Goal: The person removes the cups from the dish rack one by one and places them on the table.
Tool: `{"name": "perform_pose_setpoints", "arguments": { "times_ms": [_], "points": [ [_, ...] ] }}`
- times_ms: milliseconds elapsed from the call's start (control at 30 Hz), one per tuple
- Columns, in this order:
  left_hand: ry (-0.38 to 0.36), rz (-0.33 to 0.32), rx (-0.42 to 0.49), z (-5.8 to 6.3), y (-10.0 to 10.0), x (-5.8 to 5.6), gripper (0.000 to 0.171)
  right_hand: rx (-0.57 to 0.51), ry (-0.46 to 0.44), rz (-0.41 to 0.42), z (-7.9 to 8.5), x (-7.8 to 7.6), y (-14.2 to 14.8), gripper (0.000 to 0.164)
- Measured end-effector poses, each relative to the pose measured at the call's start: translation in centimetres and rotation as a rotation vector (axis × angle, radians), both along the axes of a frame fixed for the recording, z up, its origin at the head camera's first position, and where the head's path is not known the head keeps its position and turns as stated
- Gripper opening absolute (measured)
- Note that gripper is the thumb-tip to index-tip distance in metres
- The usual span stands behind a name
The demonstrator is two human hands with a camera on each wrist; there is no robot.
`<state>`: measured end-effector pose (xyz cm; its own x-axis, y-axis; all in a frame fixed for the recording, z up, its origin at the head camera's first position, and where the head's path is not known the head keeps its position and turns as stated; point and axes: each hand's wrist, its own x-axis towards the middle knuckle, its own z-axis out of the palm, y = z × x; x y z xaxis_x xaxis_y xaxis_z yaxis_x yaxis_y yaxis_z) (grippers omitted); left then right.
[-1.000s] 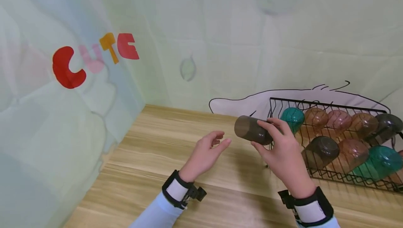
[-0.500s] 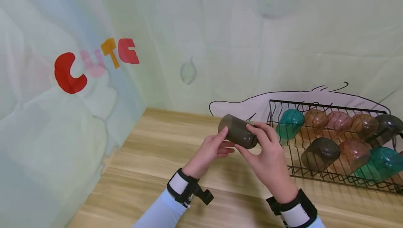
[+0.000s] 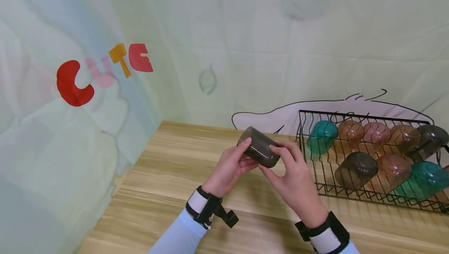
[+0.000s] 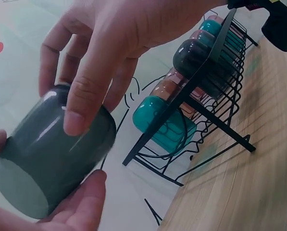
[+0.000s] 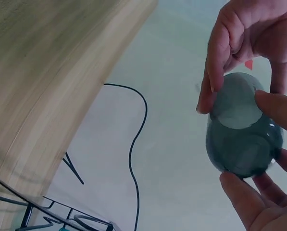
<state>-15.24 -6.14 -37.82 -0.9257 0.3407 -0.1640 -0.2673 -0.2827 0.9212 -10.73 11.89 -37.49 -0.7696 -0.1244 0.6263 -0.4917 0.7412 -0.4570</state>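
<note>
Tilted on its side above the table, a smoky grey see-through cup is held between both hands. My left hand grips the rim end, its thumb on top and its fingers underneath. The closed base end is pinched by my right hand, thumb below and fingers above. In the left wrist view the cup shows its mouth facing down and to the left. From the right wrist view, the rounded base of the cup faces the camera, between the fingers of both hands.
Right of the hands stands a black wire rack with two rows of upturned cups, among them a teal cup, a pink cup and a grey cup. A printed cloth hangs behind the wooden table.
My right hand has carried the grey cup left, away from the rack. My left hand, apart from it a second ago, has taken hold of the rim end.
</note>
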Motion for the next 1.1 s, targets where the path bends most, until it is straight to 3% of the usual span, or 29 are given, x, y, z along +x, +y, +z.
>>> {"name": "perform_pose_setpoints", "arguments": {
  "times_ms": [100, 267, 500, 733, 867, 1100],
  "points": [
    [0.018, 0.064, -0.008, 0.1, -0.1, -0.1, 0.061, 0.043, -0.006, 0.019, -0.2, 0.0, 0.2, 0.051],
    [0.074, 0.154, -0.126, 0.2, -0.8, -0.2, 0.062, 0.118, -0.008, 0.044, -0.1, 0.0, 0.8, 0.046],
    [0.145, 0.268, -0.196, 1.0, -3.0, -0.7, 0.058, 0.169, 0.023, 0.003, 0.2, 0.0, 2.0, 0.048],
    [0.266, 0.423, -0.427, 2.6, -6.5, -0.6, 0.059, 0.205, 0.007, -0.019, 0.1, 0.0, 2.7, 0.05],
    [0.302, 0.515, -0.498, 1.5, -8.8, -1.7, 0.069, 0.211, -0.031, -0.012, -0.2, 0.0, 2.7, 0.052],
    [0.281, 0.661, -0.565, -1.1, -12.0, -3.9, 0.081, 0.182, -0.112, 0.0, -0.6, 0.4, 2.5, 0.056]
  ]
}}
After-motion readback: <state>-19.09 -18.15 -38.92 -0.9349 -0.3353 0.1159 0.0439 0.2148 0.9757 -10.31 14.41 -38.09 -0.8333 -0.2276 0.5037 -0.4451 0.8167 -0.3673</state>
